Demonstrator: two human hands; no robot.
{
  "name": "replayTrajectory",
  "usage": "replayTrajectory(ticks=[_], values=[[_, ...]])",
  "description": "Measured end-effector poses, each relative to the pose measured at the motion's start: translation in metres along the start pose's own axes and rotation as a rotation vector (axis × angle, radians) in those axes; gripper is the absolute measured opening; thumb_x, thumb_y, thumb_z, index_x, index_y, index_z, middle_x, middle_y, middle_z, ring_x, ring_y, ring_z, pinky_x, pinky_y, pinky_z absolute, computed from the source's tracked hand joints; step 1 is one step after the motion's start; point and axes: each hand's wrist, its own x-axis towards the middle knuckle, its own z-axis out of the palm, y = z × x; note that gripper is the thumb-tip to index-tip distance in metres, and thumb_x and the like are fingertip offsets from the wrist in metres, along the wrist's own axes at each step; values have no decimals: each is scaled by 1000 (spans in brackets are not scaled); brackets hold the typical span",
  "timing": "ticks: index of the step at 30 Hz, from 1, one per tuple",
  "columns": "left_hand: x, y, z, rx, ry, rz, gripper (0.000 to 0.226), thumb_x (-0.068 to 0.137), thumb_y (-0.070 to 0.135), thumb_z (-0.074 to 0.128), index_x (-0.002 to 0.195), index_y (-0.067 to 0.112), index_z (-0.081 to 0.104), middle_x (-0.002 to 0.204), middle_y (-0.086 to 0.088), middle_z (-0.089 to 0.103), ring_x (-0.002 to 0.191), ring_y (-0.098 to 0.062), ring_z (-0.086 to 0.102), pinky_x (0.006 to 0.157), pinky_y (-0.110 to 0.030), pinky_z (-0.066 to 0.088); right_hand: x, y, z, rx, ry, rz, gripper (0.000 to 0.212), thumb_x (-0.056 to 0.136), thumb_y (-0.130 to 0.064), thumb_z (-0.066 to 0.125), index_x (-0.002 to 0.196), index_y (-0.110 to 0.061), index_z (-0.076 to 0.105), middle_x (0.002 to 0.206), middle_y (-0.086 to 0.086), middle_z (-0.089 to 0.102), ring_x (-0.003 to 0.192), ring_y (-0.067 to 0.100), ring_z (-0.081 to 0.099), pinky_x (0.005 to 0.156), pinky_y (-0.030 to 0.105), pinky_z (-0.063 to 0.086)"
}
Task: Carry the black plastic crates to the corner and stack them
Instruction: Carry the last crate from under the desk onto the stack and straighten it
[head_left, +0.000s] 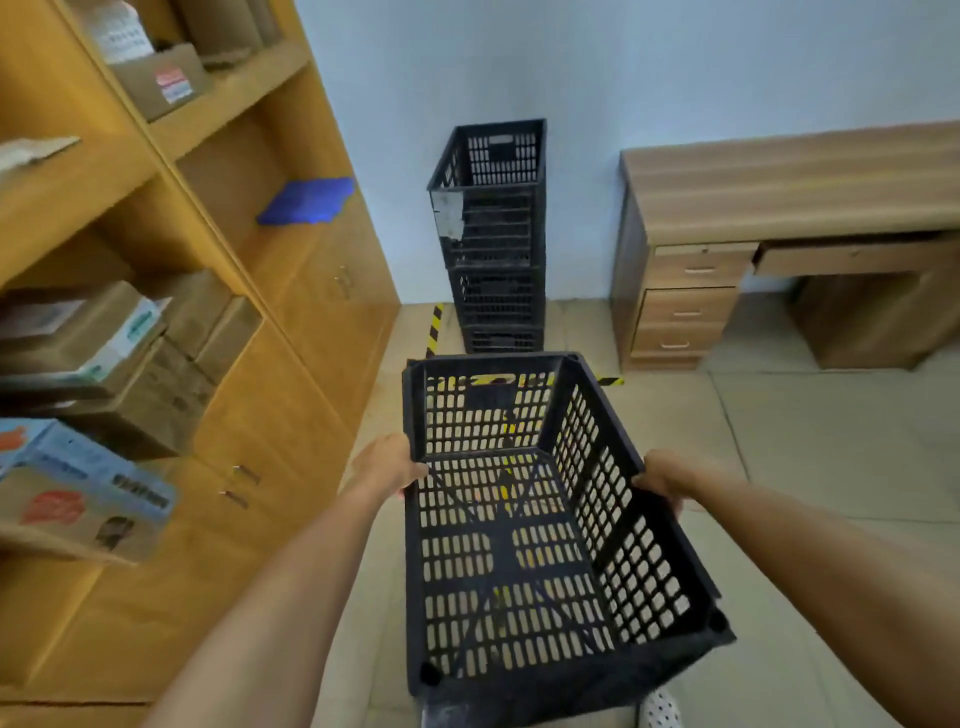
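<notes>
The carried crate (540, 519), its long sides pinched by left hand (387, 465) and right hand (670, 480), points lengthwise at the stack (491, 234) straight ahead

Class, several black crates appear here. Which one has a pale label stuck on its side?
The second crate from the top of the corner stack; a torn pale label sits at its upper left. The carried crate shows none.

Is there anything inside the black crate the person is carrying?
No. The floor shows through the slotted bottom of the carried black plastic crate, held by the left hand and right hand.
</notes>
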Motion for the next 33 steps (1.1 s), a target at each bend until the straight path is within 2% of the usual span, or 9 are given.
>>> replayTrajectory(ticks=[3, 7, 10, 12, 15, 20, 25, 30, 33], values=[[17, 75, -5, 92, -4, 35, 20, 90, 30, 65, 102, 16, 58, 89, -1, 70, 76, -17, 71, 81, -36, 58, 14, 51, -34, 21, 31, -13, 40, 98, -30, 46, 123, -3, 59, 116, 15, 69, 100, 31, 69, 88, 33, 55], [42, 168, -11, 145, 36, 49, 23, 91, 32, 63, 102, 13, 60, 89, -3, 70, 71, -14, 67, 56, -25, 49, 34, 112, -77, 7, 111, 15, 40, 97, -28, 42, 128, -9, 58, 124, 12, 65, 107, 30, 66, 92, 35, 53], [55, 217, -13, 303, 79, 89, 29, 92, 38, 61, 101, 11, 63, 92, -3, 70, 82, -18, 66, 69, -29, 49, 49, 146, -99, -10, 218, 48, 38, 96, -29, 44, 125, -10, 60, 121, 12, 66, 108, 29, 64, 89, 35, 52], [67, 240, -13, 354, 133, 111, 30, 93, 39, 57, 99, 10, 65, 87, -3, 67, 80, -19, 62, 67, -29, 46, 61, 163, -112, 4, 299, 69, 38, 95, -36, 49, 121, -11, 61, 116, 11, 67, 105, 29, 65, 84, 35, 52], [92, 270, -21, 304, 208, 151, 28, 94, 33, 53, 96, 8, 64, 87, -6, 62, 78, -22, 55, 66, -31, 43, 79, 180, -136, 75, 377, 94, 41, 93, -46, 50, 116, -14, 59, 108, 9, 66, 97, 27, 65, 78, 36, 51], [150, 313, -62, 229, 262, 211, 27, 93, 33, 52, 87, 8, 60, 87, -11, 63, 81, -29, 59, 67, -33, 45, 117, 190, -180, 201, 536, 69, 32, 95, -44, 42, 112, -17, 46, 102, 9, 65, 92, 30, 65, 70, 37, 44], [208, 347, -108, 240, 284, 296, 29, 91, 35, 49, 75, 12, 49, 76, -7, 58, 71, -29, 57, 62, -32, 42, 146, 187, -240, 182, 551, 72, 35, 96, -45, 37, 113, -16, 46, 110, 11, 64, 99, 31, 64, 80, 41, 49], [262, 390, -155, 173, 296, 355, 25, 90, 33, 48, 80, 11, 49, 90, -14, 63, 72, -30, 55, 64, -34, 43, 173, 182, -310, 188, 621, 97, 39, 97, -43, 35, 119, -13, 45, 115, 15, 64, 103, 35, 63, 85, 43, 50], [288, 424, -186, 144, 348, 375, 28, 90, 30, 46, 101, 5, 52, 108, -20, 62, 88, -34, 57, 73, -37, 43, 188, 187, -352, 197, 684, 103, 42, 97, -42, 35, 122, -10, 46, 114, 17, 64, 102, 37, 63, 81, 42, 47]])
